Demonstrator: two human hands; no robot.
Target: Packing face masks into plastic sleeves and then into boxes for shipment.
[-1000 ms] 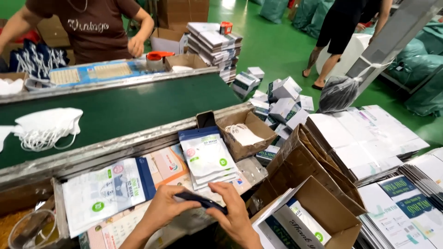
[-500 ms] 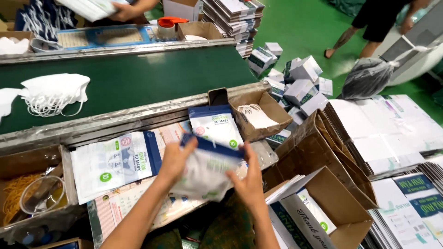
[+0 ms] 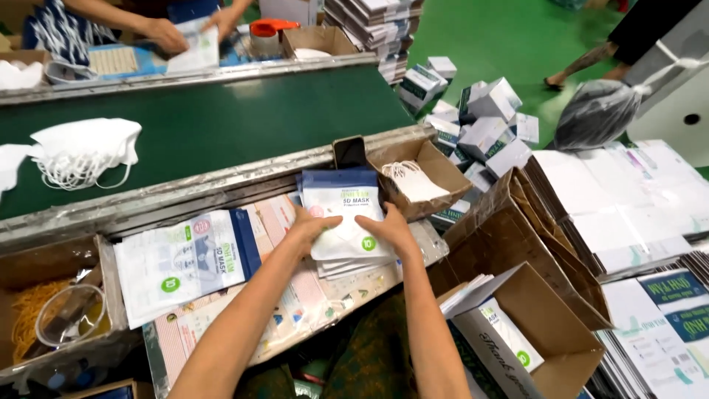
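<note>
at frame centre a white and blue mask pouch [image 3: 344, 214] tops a small stack on the worktop [image 3: 432, 247]. the left hand [image 3: 310, 225] and right hand [image 3: 384, 227] press flat on its sides, apparently squaring the stack. next likely calls for gripping it evenly. a second pouch stack [image 3: 181, 262] lies left, a small carton [image 3: 425, 174] upper right.

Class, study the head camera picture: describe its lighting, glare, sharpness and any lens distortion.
Head view: bright, even overhead light with soft shadows only; pale glare on the green floor; the conveyor belt edge bows, showing wide-angle distortion; left hand and right hand on the stack of mask packets are fairly sharp, slightly soft from compression; the far worker's hands look blurrier.
</note>
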